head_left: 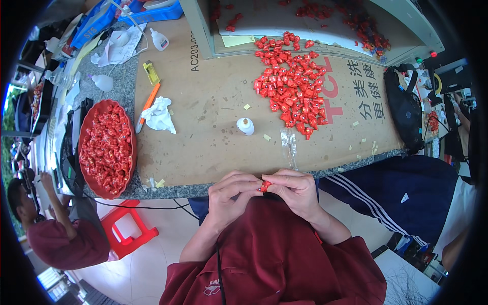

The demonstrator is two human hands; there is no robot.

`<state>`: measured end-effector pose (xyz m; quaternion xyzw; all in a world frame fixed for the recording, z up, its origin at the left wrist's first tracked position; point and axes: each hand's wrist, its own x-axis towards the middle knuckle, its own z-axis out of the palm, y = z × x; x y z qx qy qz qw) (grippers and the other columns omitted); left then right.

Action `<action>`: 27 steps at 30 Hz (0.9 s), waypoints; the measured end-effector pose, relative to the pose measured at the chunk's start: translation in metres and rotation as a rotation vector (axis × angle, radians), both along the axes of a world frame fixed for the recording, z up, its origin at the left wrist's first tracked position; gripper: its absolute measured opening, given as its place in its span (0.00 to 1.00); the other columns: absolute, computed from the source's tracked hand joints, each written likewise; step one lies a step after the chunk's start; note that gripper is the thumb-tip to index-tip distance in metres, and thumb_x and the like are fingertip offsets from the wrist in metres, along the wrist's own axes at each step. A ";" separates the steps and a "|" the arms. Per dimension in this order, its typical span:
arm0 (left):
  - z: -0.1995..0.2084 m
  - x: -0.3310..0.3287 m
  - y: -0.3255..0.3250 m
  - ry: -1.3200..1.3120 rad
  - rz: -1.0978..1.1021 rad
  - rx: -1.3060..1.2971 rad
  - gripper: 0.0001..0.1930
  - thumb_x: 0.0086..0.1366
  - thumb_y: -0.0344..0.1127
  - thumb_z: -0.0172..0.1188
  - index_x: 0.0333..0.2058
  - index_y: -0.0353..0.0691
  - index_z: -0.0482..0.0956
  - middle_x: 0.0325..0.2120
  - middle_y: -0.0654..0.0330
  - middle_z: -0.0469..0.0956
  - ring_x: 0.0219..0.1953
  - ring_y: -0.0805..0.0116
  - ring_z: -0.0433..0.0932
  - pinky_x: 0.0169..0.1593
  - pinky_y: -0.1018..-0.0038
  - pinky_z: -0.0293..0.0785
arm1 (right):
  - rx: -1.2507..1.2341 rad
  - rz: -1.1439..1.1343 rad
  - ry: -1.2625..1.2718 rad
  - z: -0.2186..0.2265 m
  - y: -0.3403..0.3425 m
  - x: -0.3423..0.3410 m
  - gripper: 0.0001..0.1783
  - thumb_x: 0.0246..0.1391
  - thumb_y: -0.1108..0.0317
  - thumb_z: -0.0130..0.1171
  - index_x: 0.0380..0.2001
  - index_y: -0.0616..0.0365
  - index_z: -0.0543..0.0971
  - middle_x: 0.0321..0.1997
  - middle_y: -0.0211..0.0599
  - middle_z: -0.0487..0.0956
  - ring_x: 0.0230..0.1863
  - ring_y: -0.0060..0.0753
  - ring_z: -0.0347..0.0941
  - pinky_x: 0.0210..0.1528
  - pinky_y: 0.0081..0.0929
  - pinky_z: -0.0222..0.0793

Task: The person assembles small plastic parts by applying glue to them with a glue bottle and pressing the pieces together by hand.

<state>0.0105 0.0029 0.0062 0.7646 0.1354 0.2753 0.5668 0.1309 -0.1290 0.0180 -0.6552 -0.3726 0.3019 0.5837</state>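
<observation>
My left hand (231, 195) and my right hand (295, 190) meet just below the table's near edge, both pinching one small red plastic piece (265, 186) between their fingertips. On the cardboard sheet (213, 101) that covers the table lies a big heap of the same red pieces (292, 84), beyond my right hand. A small white glue bottle (245, 126) stands upright right in front of my hands. A red oval tray (87, 133) full of red pieces sits at the left end of the table.
An orange utility knife (148, 104), a crumpled white tissue (160, 116) and a yellow tool (150, 72) lie at the left of the cardboard. A black fan (404, 109) stands on the right. A red stool (124, 229) and a seated person (51, 234) are at lower left.
</observation>
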 end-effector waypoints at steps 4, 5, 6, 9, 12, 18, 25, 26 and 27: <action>0.002 -0.001 0.001 0.013 0.006 -0.008 0.10 0.42 0.20 0.66 0.27 0.37 0.81 0.28 0.59 0.80 0.32 0.65 0.78 0.35 0.74 0.74 | -0.004 -0.008 0.038 0.001 0.002 -0.002 0.13 0.45 0.79 0.60 0.38 0.61 0.80 0.27 0.36 0.79 0.28 0.22 0.74 0.30 0.16 0.68; 0.002 -0.001 0.001 0.013 0.006 -0.008 0.10 0.42 0.20 0.66 0.27 0.37 0.81 0.28 0.59 0.80 0.32 0.65 0.78 0.35 0.74 0.74 | -0.004 -0.008 0.038 0.001 0.002 -0.002 0.13 0.45 0.79 0.60 0.38 0.61 0.80 0.27 0.36 0.79 0.28 0.22 0.74 0.30 0.16 0.68; 0.002 -0.002 0.001 0.013 0.006 -0.003 0.10 0.42 0.20 0.66 0.27 0.37 0.81 0.28 0.59 0.80 0.32 0.65 0.78 0.35 0.74 0.74 | -0.002 -0.007 0.024 0.002 0.002 -0.002 0.14 0.45 0.79 0.60 0.38 0.61 0.80 0.27 0.36 0.79 0.27 0.22 0.74 0.30 0.16 0.68; 0.002 -0.003 0.002 0.003 0.001 0.017 0.10 0.42 0.20 0.66 0.26 0.37 0.80 0.27 0.59 0.80 0.31 0.65 0.78 0.35 0.74 0.74 | -0.005 0.001 -0.034 0.002 0.003 -0.003 0.14 0.44 0.80 0.61 0.38 0.61 0.80 0.27 0.37 0.79 0.27 0.24 0.74 0.29 0.17 0.68; 0.002 -0.002 0.005 -0.067 -0.029 0.035 0.10 0.42 0.19 0.65 0.26 0.37 0.80 0.27 0.58 0.80 0.31 0.65 0.78 0.34 0.74 0.74 | 0.038 0.000 -0.178 0.004 0.004 -0.004 0.14 0.42 0.80 0.62 0.36 0.62 0.80 0.26 0.37 0.78 0.25 0.27 0.74 0.28 0.19 0.68; 0.001 -0.004 0.007 -0.204 -0.092 0.077 0.11 0.42 0.19 0.65 0.27 0.38 0.79 0.28 0.58 0.80 0.30 0.65 0.78 0.31 0.75 0.74 | 0.207 0.009 -0.317 0.010 0.003 -0.006 0.15 0.39 0.80 0.63 0.35 0.63 0.80 0.26 0.38 0.79 0.24 0.31 0.73 0.27 0.22 0.69; 0.000 -0.003 0.006 -0.145 -0.089 0.033 0.10 0.43 0.21 0.66 0.26 0.38 0.80 0.28 0.59 0.80 0.30 0.65 0.78 0.32 0.75 0.74 | 0.167 0.024 -0.254 0.005 0.002 -0.003 0.14 0.40 0.79 0.63 0.36 0.64 0.80 0.26 0.39 0.78 0.25 0.30 0.73 0.27 0.21 0.68; 0.000 -0.003 0.006 -0.145 -0.089 0.033 0.10 0.43 0.21 0.66 0.26 0.38 0.80 0.28 0.59 0.80 0.30 0.65 0.78 0.32 0.75 0.74 | 0.167 0.024 -0.255 0.004 0.002 -0.002 0.14 0.40 0.79 0.63 0.36 0.64 0.80 0.26 0.39 0.78 0.25 0.30 0.73 0.27 0.21 0.68; 0.001 -0.002 0.007 -0.113 -0.078 0.019 0.10 0.42 0.21 0.66 0.27 0.38 0.80 0.28 0.59 0.80 0.30 0.65 0.78 0.33 0.75 0.74 | 0.116 0.039 -0.214 0.003 0.001 -0.002 0.15 0.41 0.79 0.63 0.37 0.62 0.79 0.27 0.38 0.79 0.26 0.30 0.74 0.28 0.21 0.69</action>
